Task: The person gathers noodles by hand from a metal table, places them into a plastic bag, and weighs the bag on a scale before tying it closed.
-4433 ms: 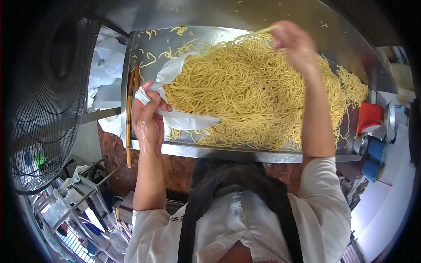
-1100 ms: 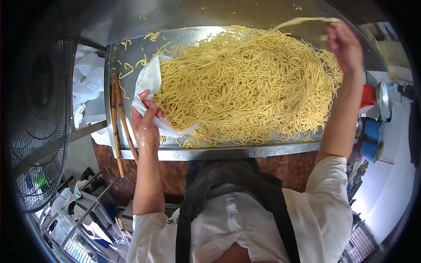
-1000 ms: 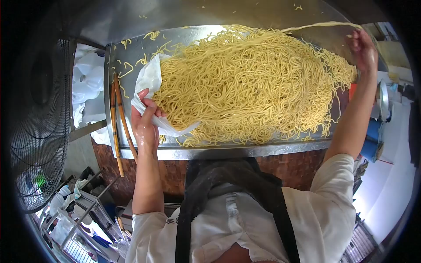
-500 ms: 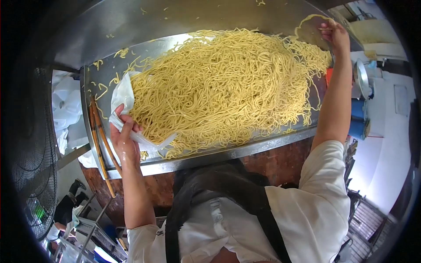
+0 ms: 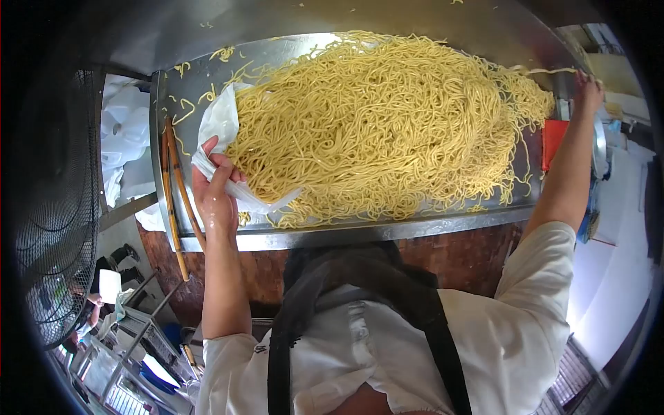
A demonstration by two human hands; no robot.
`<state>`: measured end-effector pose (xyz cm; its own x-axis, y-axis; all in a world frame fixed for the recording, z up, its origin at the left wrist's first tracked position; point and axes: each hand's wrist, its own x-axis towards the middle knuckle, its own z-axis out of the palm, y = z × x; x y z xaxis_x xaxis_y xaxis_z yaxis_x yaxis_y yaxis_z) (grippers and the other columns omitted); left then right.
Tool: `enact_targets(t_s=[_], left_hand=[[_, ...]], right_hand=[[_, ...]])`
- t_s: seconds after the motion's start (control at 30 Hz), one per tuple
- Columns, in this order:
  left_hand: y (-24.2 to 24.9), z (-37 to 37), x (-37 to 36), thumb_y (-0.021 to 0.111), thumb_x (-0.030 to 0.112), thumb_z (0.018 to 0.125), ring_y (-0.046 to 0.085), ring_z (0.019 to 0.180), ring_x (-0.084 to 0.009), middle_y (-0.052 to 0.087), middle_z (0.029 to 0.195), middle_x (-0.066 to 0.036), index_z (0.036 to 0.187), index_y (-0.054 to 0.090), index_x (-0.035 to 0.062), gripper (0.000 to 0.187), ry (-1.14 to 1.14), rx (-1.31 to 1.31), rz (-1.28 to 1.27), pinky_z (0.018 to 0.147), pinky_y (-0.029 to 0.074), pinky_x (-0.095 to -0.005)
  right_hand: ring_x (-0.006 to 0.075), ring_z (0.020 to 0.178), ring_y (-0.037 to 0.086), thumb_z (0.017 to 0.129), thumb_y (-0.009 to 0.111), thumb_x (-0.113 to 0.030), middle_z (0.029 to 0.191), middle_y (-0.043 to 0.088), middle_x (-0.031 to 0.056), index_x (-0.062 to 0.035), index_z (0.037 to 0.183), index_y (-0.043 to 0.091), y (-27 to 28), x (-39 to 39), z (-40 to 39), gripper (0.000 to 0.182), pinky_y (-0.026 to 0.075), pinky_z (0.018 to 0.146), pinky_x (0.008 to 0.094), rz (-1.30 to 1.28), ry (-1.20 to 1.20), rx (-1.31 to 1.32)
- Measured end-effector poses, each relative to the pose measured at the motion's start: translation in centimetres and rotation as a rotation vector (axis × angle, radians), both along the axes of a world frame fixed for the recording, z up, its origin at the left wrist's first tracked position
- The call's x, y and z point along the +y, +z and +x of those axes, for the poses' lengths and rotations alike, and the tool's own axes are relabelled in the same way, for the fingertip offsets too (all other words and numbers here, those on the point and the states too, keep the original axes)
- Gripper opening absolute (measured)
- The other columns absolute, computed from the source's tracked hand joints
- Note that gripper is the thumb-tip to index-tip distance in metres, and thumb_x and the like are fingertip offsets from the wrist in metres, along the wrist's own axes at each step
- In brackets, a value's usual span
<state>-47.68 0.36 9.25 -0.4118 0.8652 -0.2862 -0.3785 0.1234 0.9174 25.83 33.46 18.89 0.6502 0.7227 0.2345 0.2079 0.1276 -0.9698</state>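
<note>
A large heap of yellow noodles (image 5: pixel 380 124) covers most of the metal tray (image 5: pixel 332 236). My left hand (image 5: pixel 218 190) is closed on the edge of a white plastic bag (image 5: pixel 220 117) at the heap's left end; noodles lie at the bag's mouth. My right hand (image 5: pixel 589 91) is stretched past the heap's right end. From its pinched fingers a noodle strand (image 5: pixel 550 70) runs left toward the pile. Two long wooden sticks (image 5: pixel 174 187) with dark bands lie across the tray's left edge, beside my left hand.
A red object (image 5: pixel 553 142) sits at the tray's right end, under my right forearm. White plastic bags (image 5: pixel 126 128) hang at the left. A mesh-guarded fan (image 5: pixel 59 207) stands at far left. Lower left, a person's hand (image 5: pixel 95 299) is near a wire rack (image 5: pixel 142 325).
My right hand has moved outward to the right and down, drawing the noodle strand out straighter. My left hand keeps hold of the bag. The whole view has shifted somewhat.
</note>
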Motion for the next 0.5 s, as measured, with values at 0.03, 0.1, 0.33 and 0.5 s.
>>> enact_targets(t_s=[0.03,0.1,0.33,0.5], left_hand=[[-0.1,0.2,0.0,0.057,-0.004,0.089,0.050,0.070,-0.0125,0.052,0.085,-0.002,0.131,0.050,-0.0005,0.043,-0.003,-0.008,0.002,0.068,0.045,-0.0279],[-0.2,0.5,0.1,0.057,-0.004,0.088,0.050,0.070,-0.0123,0.052,0.085,-0.002,0.131,0.050,-0.0002,0.043,-0.013,-0.020,-0.002,0.068,0.045,-0.0277],[-0.5,1.4,0.8,0.055,-0.001,0.091,0.049,0.069,-0.0134,0.049,0.086,-0.002,0.134,0.047,0.0008,0.044,-0.062,0.012,-0.029,0.068,0.045,-0.0294],[0.5,2.0,1.2,0.056,0.000,0.091,0.050,0.069,-0.0134,0.049,0.085,-0.002,0.133,0.048,-0.0006,0.043,-0.048,0.063,-0.043,0.067,0.046,-0.0292]], right_hand=[[0.0294,0.090,0.067,0.096,0.050,-0.013,0.108,0.064,0.0236,0.0106,0.116,0.053,-0.3,0.5,1.0,0.031,0.055,0.088,0.0365,-0.018,-0.055,-0.005],[0.0282,0.087,0.067,0.093,0.053,-0.008,0.107,0.065,0.0219,0.0083,0.117,0.054,-5.7,1.1,1.4,0.029,0.056,0.083,0.0343,-0.242,0.027,-0.684],[0.0312,0.106,0.054,0.073,0.067,0.001,0.112,0.058,0.0154,-0.0042,0.102,0.070,-14.8,-22.1,-41.6,0.029,0.046,0.092,0.0376,-0.041,1.134,-0.967],[0.0303,0.096,0.053,0.082,0.056,-0.003,0.093,0.056,0.0131,-0.0026,0.093,0.068,-18.5,-22.7,-46.0,0.016,0.045,0.086,0.0388,-0.014,1.224,-1.132]])
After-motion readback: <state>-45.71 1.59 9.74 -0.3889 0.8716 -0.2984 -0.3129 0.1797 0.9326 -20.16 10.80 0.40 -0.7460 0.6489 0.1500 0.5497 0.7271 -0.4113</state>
